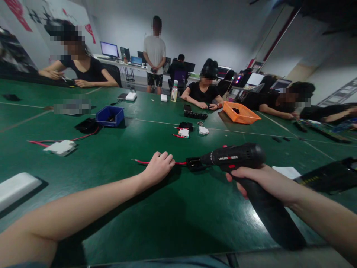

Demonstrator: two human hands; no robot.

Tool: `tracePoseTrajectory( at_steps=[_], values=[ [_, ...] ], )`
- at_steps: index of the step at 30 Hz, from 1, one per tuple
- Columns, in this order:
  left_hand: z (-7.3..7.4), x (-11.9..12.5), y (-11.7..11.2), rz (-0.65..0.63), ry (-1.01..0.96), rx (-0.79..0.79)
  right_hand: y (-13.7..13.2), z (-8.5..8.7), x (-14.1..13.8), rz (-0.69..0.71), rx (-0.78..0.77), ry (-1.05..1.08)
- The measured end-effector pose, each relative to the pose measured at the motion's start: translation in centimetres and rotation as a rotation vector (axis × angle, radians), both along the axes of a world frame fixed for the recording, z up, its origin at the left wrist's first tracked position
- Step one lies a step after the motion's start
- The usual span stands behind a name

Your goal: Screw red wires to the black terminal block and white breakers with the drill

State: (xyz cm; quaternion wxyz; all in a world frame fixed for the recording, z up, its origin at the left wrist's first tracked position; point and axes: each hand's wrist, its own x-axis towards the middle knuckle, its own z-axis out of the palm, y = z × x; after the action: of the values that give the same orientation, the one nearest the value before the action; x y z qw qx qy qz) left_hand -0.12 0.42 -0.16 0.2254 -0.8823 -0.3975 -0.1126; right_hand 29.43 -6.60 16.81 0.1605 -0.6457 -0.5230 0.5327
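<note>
My right hand (251, 178) is wrapped round the handle of a black cordless drill (240, 156). The drill points left, and its nose reaches a small open black housing (194, 164) on the green table; whether the bit touches a screw is too small to tell. A red wire (142, 162) runs left from the housing and passes under my left hand (161, 163). That hand's fingers are curled closed on the wire, close to the housing. The wire's bare end sticks out past the hand on the left.
White switch-like parts with red wires (61, 147) lie at left, near a blue bin (110, 116). More white parts (184, 133) sit beyond my hands. An orange basket (241, 113) stands farther back. A white object (18, 190) is at the left edge. Several people sit around the table (134, 223).
</note>
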Motion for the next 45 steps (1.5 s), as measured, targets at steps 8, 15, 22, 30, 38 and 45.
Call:
tracePoseTrajectory(
  at_steps=[8, 15, 22, 30, 38, 45],
  values=[
    [0.07, -0.02, -0.04, 0.004, 0.002, 0.011, -0.42, 0.14, -0.01, -0.011, 0.013, 0.004],
    [0.07, 0.03, -0.14, 0.01, 0.004, 0.023, -0.58, 0.26, -0.08, -0.016, 0.03, 0.025],
    [0.08, 0.06, -0.07, 0.007, 0.002, 0.02, -0.73, 0.31, -0.06, 0.008, 0.046, 0.032],
    [-0.03, 0.19, -0.11, 0.022, -0.001, -0.004, -0.68, 0.12, -0.23, -0.014, 0.033, 0.039],
    [-0.22, 0.19, 0.04, 0.024, 0.003, 0.006, -0.81, 0.19, -0.38, -0.01, 0.04, 0.038],
    [-0.26, 0.11, 0.09, 0.019, -0.004, 0.012, -0.97, 0.35, -0.13, -0.047, 0.008, 0.071]
  ],
)
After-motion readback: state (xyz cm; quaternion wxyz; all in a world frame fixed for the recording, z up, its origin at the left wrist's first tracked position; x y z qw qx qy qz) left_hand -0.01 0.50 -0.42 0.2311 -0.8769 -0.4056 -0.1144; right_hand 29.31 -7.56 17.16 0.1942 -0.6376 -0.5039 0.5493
